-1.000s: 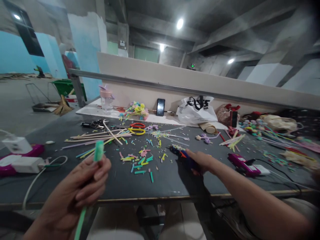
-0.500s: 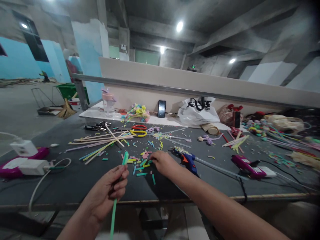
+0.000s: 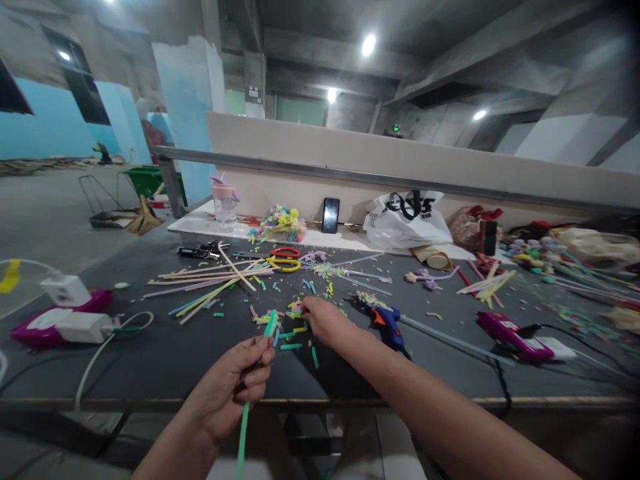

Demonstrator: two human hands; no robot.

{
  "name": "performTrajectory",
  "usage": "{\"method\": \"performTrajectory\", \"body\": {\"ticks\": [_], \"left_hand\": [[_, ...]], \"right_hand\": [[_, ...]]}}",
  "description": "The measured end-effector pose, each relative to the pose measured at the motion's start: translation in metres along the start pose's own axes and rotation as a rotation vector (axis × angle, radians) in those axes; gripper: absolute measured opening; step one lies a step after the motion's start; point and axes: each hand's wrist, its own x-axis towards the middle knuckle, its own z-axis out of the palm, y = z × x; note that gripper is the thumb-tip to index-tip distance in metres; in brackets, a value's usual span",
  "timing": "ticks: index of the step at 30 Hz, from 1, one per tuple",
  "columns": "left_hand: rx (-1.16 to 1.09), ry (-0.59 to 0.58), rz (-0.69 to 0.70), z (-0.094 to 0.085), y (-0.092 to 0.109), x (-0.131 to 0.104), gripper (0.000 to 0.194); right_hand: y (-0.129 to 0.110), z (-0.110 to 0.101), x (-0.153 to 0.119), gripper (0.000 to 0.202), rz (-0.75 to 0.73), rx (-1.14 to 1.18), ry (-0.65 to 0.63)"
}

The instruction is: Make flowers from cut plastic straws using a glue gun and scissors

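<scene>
My left hand (image 3: 247,377) is closed around a thin green stick (image 3: 243,433). The stick's thicker, lighter green upper end rises above the fingers, while its lower part hangs past the table's front edge. To the right, my right hand (image 3: 323,321) rests low over a scatter of short cut pieces (image 3: 291,346) in green, yellow, pink and blue. Its fingertips are drawn together among them, and what they pinch, if anything, is hidden. Beside my right forearm lies a blue glue gun (image 3: 389,325) with an orange trigger.
Long pastel sticks (image 3: 200,283) lie at left, near scissors with red (image 3: 285,252) and yellow handles. A phone (image 3: 330,215) leans at the back between a bunch of colourful flowers (image 3: 280,223) and a white bag (image 3: 407,220). Purple power strips (image 3: 515,339) with cables sit on both sides.
The view has swung slightly left. My left hand with the green stick has come a little to the right, closer to my right hand. My right fingertips have shifted slightly left over the pieces.
</scene>
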Motion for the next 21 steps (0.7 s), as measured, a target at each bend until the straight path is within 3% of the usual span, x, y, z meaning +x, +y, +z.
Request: {"method": "performTrajectory", "body": {"ticks": [15, 21], "left_hand": [[0.025, -0.017, -0.036, 0.004, -0.003, 0.003, 0.008], [0.047, -0.016, -0.061, 0.007, -0.004, 0.003, 0.006]], "right_hand": [[-0.022, -0.030, -0.021, 0.019, 0.163, 0.358, 0.098], [-0.036, -0.041, -0.032, 0.014, 0.137, 0.452, 0.077]]}}
